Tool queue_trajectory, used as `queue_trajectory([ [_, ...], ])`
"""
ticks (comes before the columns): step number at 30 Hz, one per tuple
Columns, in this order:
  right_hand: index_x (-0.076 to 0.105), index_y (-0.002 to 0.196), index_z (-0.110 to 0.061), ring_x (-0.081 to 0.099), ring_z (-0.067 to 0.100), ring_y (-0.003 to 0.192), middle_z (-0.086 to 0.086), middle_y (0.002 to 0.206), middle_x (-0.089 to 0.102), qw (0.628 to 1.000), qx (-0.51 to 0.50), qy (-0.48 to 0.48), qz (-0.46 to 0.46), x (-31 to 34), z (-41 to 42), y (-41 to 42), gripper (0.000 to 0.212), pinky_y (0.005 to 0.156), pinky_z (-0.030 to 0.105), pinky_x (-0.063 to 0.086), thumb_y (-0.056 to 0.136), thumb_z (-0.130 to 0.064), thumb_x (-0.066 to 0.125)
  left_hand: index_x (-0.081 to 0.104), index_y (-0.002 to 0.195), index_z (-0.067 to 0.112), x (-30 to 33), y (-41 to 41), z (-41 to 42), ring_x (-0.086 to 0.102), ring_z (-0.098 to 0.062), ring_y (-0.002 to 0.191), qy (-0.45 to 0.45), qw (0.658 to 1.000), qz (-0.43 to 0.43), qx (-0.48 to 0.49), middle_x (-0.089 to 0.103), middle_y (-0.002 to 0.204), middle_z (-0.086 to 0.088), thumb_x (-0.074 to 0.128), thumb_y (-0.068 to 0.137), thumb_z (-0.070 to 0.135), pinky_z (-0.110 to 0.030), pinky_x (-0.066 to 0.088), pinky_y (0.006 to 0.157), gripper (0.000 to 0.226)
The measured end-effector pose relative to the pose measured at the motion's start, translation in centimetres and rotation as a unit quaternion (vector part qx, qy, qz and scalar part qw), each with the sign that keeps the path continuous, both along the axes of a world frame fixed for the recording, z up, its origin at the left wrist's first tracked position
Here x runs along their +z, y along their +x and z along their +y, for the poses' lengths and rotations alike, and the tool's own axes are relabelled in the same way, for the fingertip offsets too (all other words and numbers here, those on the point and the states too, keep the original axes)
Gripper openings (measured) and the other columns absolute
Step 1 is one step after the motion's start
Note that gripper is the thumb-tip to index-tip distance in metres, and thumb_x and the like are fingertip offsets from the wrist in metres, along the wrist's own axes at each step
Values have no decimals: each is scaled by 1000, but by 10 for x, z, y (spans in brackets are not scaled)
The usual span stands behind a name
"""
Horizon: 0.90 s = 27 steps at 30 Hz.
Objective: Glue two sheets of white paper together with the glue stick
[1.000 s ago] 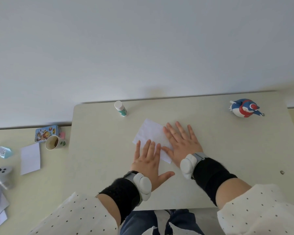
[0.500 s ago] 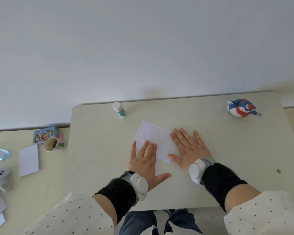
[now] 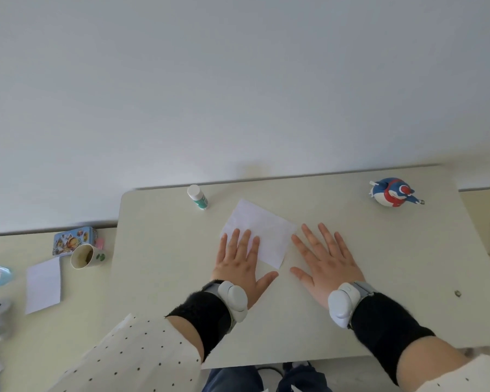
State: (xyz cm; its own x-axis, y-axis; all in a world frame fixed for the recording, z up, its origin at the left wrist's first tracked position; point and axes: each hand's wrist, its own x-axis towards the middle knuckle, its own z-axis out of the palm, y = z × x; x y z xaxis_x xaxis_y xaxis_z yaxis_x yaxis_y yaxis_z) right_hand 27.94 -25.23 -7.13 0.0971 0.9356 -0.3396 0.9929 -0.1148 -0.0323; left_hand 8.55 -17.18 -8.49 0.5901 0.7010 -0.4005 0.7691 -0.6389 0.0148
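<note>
One white paper (image 3: 262,231), one glue stick (image 3: 197,196), two flat hands.

On the pale table (image 3: 159,278), white paper (image 3: 263,230) lies askew near the middle. The left hand (image 3: 239,267) rests flat, fingers straight, on its seven o'clock corner. The right hand (image 3: 327,264) lies flat and spread on the table at the paper's four o'clock, index fingertip at its edge. A capped glue stick (image 3: 197,196) stands at the paper's ten o'clock, apart from it.
</note>
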Motion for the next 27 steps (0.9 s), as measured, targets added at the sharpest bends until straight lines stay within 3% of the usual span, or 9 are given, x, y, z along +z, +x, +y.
queue_trajectory([
  [1,27,146,-28,20,28,143,-3,155,24,1000,-1,14,1,3,2,-1,67,112,43,4,89,-61,17,-14,150,17,-1,5,7,-25,-28,142,2,1000,0,6,-15,159,-6,-15,74,74,-46,-27,109,94],
  [2,26,147,-28,16,28,144,-4,156,19,1000,-2,10,5,5,4,-2,67,113,43,3,89,-61,16,-14,149,17,-2,9,13,-24,-29,142,4,1000,0,14,-13,159,-6,-14,75,74,-46,-24,111,93],
  [5,-8,145,-36,-21,19,141,-14,152,-17,999,-19,18,32,-3,14,-3,68,114,39,-16,85,-67,2,-15,149,19,-6,19,24,-15,-28,145,16,999,1,50,-10,160,-5,-6,80,74,-46,-17,114,89],
  [8,-25,140,-36,-28,15,140,-16,149,-28,1000,3,7,27,-10,35,-12,63,111,37,-21,87,-63,-2,-12,150,21,-9,25,29,-7,-26,146,14,997,-9,72,-8,160,-2,4,87,70,-42,-10,115,81],
  [13,-7,150,-27,-13,11,145,-10,159,-11,998,34,-23,52,-14,64,-27,59,116,38,-11,98,-48,12,-10,151,16,-11,19,34,-3,-19,147,20,997,-12,80,-10,160,2,10,95,57,-37,-4,116,72],
  [27,1,151,-27,-5,12,146,-8,160,-3,997,25,-42,56,-3,79,-27,60,116,38,-5,98,-43,24,-2,152,16,10,10,42,1,-19,146,-21,997,-14,71,-8,160,1,16,95,60,-34,7,116,73],
])
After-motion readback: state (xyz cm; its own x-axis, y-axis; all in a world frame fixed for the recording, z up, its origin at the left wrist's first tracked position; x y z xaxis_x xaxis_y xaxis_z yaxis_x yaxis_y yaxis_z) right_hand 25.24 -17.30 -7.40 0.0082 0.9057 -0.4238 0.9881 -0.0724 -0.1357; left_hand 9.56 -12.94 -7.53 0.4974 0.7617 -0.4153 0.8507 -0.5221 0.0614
